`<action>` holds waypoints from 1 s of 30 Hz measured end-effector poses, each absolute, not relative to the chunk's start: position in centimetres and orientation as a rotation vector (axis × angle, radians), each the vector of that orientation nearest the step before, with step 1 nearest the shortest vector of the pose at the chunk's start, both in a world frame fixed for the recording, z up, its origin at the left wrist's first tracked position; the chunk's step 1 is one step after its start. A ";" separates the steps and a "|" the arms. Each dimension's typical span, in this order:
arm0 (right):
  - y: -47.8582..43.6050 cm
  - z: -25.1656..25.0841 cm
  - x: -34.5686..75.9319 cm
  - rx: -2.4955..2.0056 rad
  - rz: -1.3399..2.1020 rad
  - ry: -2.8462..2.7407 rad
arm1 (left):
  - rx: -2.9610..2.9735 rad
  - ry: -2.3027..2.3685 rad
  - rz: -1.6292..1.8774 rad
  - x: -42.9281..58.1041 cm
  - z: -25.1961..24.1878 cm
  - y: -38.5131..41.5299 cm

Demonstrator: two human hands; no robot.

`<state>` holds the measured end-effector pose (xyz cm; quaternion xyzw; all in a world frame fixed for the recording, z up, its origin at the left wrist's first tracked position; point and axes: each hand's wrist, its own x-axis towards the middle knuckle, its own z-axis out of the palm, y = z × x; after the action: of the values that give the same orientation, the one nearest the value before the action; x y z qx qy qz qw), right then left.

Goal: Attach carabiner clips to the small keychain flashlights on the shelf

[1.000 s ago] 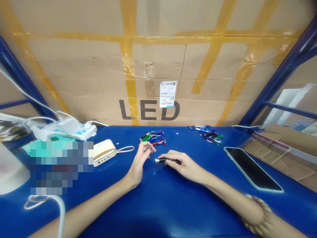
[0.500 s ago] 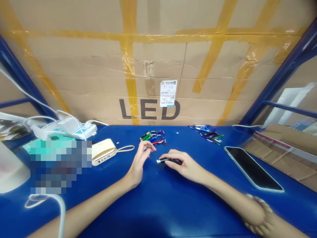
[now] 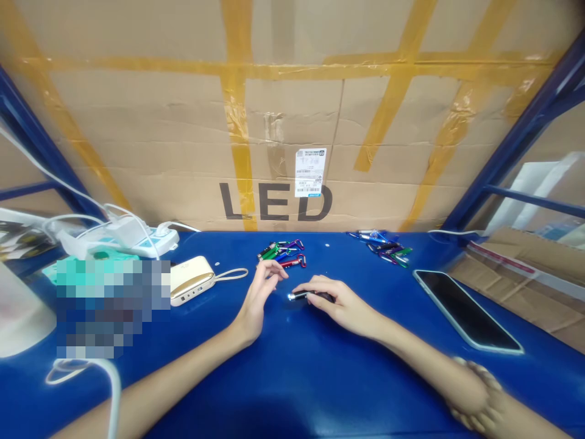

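**Item 1:** flashlight (image 3: 302, 296), keychain type, black body, bright metal tip, lying roughly level and pointing toward the left hand, just above or on the table; contact cannot be told.

**Item 2:** right hand (image 3: 345, 308), fingers (image 3: 320, 285) closed over the flashlight's rear half, holding it against the thumb. Beaded bracelet (image 3: 478, 393) on the forearm, near the lower edge of the view.

**Item 3:** left hand (image 3: 258, 302), holding nothing, fingers (image 3: 273, 272) loosely curled and partly open, tips pointing toward the flashlight, just apart from it.

**Item 4:** near pile (image 3: 281, 254), carabiner flashlights in green, red, purple and black, beyond the hands.

**Item 5:** far pile (image 3: 382, 251), similar flashlights, further right, well apart from Item 4.

**Item 6:** phone (image 3: 466, 311), black screen up, right of the hands.

**Item 7:** power bank (image 3: 192, 280), cream and gold, with a looped strap (image 3: 233, 275), left of the left hand.

**Item 8:** power strip (image 3: 146, 244), white, with plugged-in charger and cables, far left.

**Item 9:** table (image 3: 301, 384), blue, carrying all of the above.

**Item 10:** cardboard box (image 3: 283, 204), taped, printed "LED", with a barcode label (image 3: 311, 172), behind the table, between blue shelf uprights (image 3: 516, 143).
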<state>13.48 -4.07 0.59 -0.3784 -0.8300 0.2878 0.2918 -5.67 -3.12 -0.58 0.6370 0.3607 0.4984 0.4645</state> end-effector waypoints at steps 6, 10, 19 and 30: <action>-4.0 0.3 13.6 -0.961 0.765 -2.217 | 1.561 0.870 1.221 -5.7 -0.6 -3.1; -4.3 0.6 13.4 -0.929 0.754 -2.226 | 1.553 0.838 1.216 -5.7 -0.5 -3.2; -4.7 1.0 13.1 -0.939 0.681 -2.235 | 1.565 0.813 1.194 -5.7 -0.2 -3.4; -4.9 1.2 13.0 -0.943 0.595 -2.217 | 1.651 0.833 1.171 -5.6 -0.1 -3.5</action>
<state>13.04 -4.94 1.18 -0.3596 -0.8451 0.2268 0.3242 -5.63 -3.48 -0.12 0.6703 0.3383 0.4753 0.4586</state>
